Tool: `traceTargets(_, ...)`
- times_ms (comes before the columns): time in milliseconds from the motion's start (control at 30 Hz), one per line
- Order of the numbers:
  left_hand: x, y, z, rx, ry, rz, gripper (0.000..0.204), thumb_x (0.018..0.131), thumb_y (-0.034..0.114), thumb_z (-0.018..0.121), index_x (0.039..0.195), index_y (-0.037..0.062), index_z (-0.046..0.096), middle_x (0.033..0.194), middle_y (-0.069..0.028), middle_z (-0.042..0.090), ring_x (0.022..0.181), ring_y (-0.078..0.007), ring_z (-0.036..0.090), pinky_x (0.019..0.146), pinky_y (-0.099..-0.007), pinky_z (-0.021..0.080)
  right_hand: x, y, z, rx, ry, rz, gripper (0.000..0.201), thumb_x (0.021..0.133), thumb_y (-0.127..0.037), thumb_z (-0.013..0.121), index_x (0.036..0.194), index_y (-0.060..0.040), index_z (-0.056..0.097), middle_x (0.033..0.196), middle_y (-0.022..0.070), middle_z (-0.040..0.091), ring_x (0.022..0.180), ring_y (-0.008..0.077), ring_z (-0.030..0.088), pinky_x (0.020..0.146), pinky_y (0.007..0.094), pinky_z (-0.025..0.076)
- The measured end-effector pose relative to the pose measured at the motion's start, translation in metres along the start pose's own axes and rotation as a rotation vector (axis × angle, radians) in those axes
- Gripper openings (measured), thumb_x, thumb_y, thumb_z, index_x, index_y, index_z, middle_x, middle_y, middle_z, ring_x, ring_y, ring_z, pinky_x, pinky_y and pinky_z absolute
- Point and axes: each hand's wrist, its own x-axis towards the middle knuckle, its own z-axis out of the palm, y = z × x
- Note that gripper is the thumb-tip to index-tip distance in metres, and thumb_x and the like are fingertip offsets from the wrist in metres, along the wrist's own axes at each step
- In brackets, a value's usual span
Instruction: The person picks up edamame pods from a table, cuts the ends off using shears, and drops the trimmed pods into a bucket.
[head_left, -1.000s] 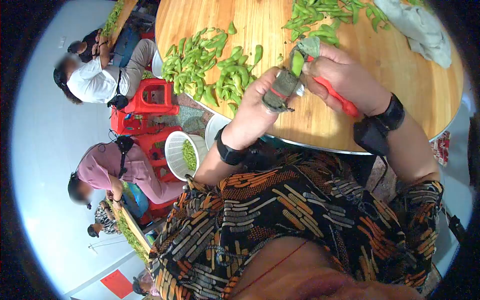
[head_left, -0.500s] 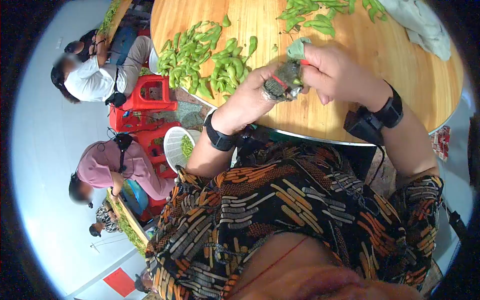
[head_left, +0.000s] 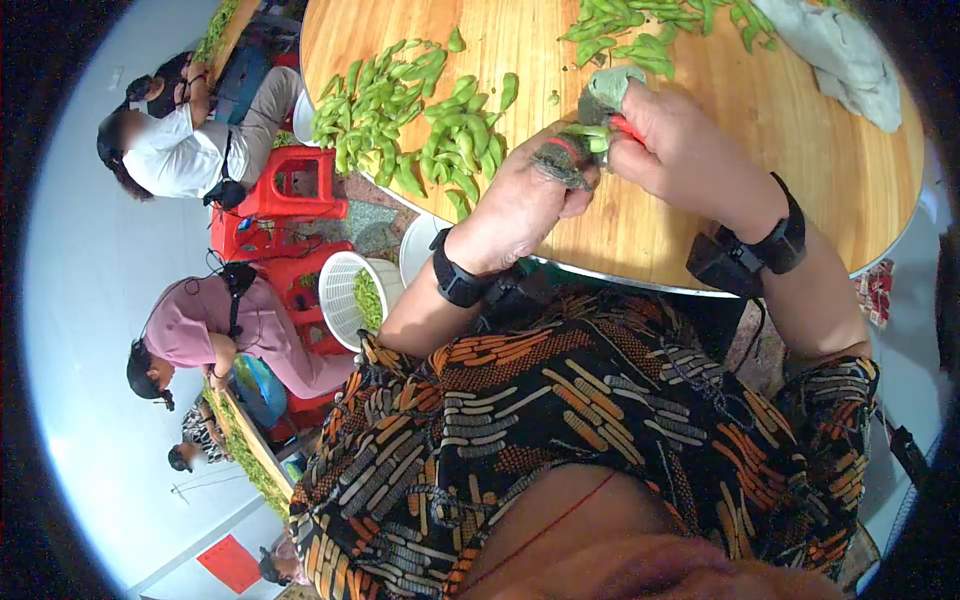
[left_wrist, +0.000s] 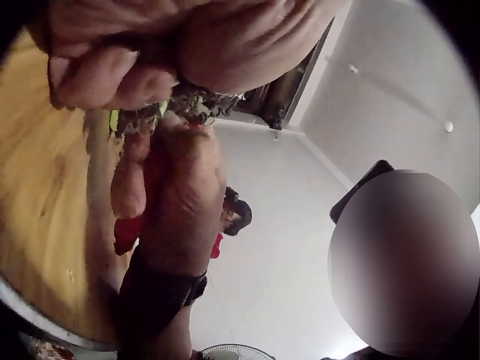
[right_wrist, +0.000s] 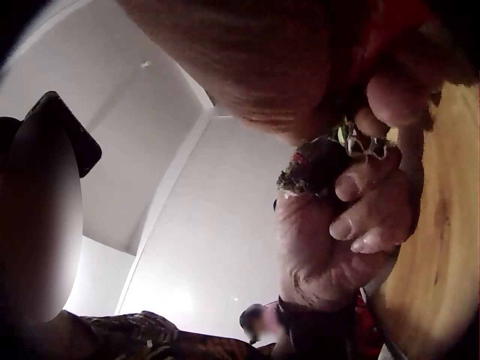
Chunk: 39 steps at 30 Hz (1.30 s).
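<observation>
Over the near part of the round wooden table, my two hands meet. The left hand, a dark cloth wrap on its thumb, pinches a green soybean pod at the fingertips. My right hand, its thumb covered by a pale green wrap, grips a red-handled tool against the pod; the tool's working end is hidden. Seen from the right wrist, the left fingers are curled. From the left wrist, part of the red handle shows below the right hand.
Piles of pods lie left of the hands, and more pods lie beyond. A grey cloth rests at the far right. Beside the table stand a white basket holding pods and red stools. Other people sit at the left.
One second ago the pod stood out between the thumbs and the red handle showed along the right palm. The hands then closed together; now the right hand is turned over, hiding most of the handle.
</observation>
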Motion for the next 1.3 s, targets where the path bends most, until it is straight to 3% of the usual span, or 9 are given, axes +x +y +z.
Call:
traceTargets(367,-0.005,0.000,-0.013,-0.052,-0.259,0.074,0.021,0.089,0.010,0.047,0.108,0.0036,0.050,0.082,-0.0005,0.052,0.068,-0.0097,0.047,0.059,-0.0217,0.038,-0.002,-0.031,-0.018,-0.024,-0.140,0.149,0.023,0.077,-0.012,0.056,0.098,-0.0050,0.050,0.071,0.0165,0.055,0.066,0.0338,0.057,0.057,0.0400,0.044)
traceTargets(467,-0.014,-0.002,-0.019,-0.026,-0.192,0.071,0.029,0.086,0.009,0.054,0.115,0.0063,0.048,0.106,-0.0039,0.056,0.095,-0.0145,0.056,0.084,-0.0267,0.046,-0.009,-0.034,-0.005,-0.058,-0.111,0.076,0.025,0.076,-0.014,0.058,0.097,-0.0051,0.049,0.067,0.0155,0.056,0.060,0.0335,0.057,0.054,0.0408,0.044)
traceTargets(567,-0.017,-0.008,-0.007,-0.121,-0.017,0.109,0.023,0.086,0.005,0.052,0.108,0.0059,0.051,0.102,-0.0043,0.056,0.091,-0.0139,0.056,0.075,-0.0275,0.047,-0.013,-0.032,0.006,-0.148,-0.117,-0.055,0.021,0.075,-0.016,0.060,0.087,-0.0025,0.050,0.060,0.0123,0.054,0.053,0.0315,0.055,0.050,0.0401,0.044)
traceTargets(667,-0.011,-0.018,-0.013,-0.164,-0.080,0.187,0.016,0.086,0.004,0.049,0.102,0.0054,0.052,0.098,-0.0041,0.056,0.088,-0.0143,0.056,0.073,-0.0274,0.047,-0.014,-0.035,0.007,-0.279,-0.022,-0.339,0.012,0.082,-0.015,0.047,0.077,-0.0043,0.047,0.053,0.0095,0.051,0.048,0.0255,0.056,0.042,0.0375,0.043)
traceTargets(800,-0.016,-0.011,0.004,-0.315,0.095,0.188,0.022,0.087,0.000,0.046,0.108,0.0026,0.052,0.089,0.0005,0.055,0.074,-0.0068,0.050,0.062,-0.0195,0.041,-0.009,-0.032,0.016,-0.152,0.065,-0.365,0.013,0.082,-0.016,0.049,0.078,-0.0033,0.048,0.053,0.0098,0.051,0.047,0.0263,0.055,0.041,0.0381,0.043)
traceTargets(867,-0.015,-0.018,-0.026,-0.247,0.019,0.239,0.019,0.087,0.000,0.045,0.104,0.0033,0.053,0.085,0.0018,0.053,0.071,-0.0066,0.048,0.061,-0.0192,0.040,-0.006,-0.031,0.014,-0.076,0.071,-0.009,0.018,0.078,-0.017,0.060,0.078,-0.0022,0.050,0.060,0.0122,0.053,0.051,0.0299,0.054,0.047,0.0390,0.044)
traceTargets(1067,-0.033,0.000,-0.024,-0.230,0.220,0.336,0.017,0.093,0.011,0.040,0.104,0.0070,0.052,0.071,0.0045,0.042,0.055,-0.0033,0.033,0.045,-0.0173,0.023,0.002,0.000,0.002,-0.228,0.026,-0.134,0.017,0.080,-0.017,0.058,0.083,-0.0034,0.047,0.064,0.0143,0.053,0.055,0.0326,0.054,0.049,0.0414,0.042)
traceTargets(1133,-0.032,-0.001,-0.020,-0.318,-0.085,0.257,0.019,0.091,0.009,0.040,0.107,0.0065,0.051,0.071,0.0038,0.043,0.054,-0.0037,0.033,0.045,-0.0173,0.024,0.013,0.025,-0.009,-0.329,0.134,-0.056,0.016,0.080,-0.016,0.057,0.083,-0.0034,0.048,0.066,0.0150,0.053,0.058,0.0333,0.054,0.051,0.0420,0.043)
traceTargets(1300,-0.006,-0.001,0.009,-0.267,-0.188,0.044,0.022,0.089,0.004,0.040,0.110,0.0045,0.048,0.074,0.0005,0.047,0.055,-0.0055,0.036,0.045,-0.0176,0.026,0.029,0.054,-0.023,-0.461,0.226,-0.127,0.012,0.079,-0.012,0.055,0.083,-0.0033,0.048,0.073,0.0169,0.054,0.067,0.0353,0.055,0.056,0.0435,0.043)
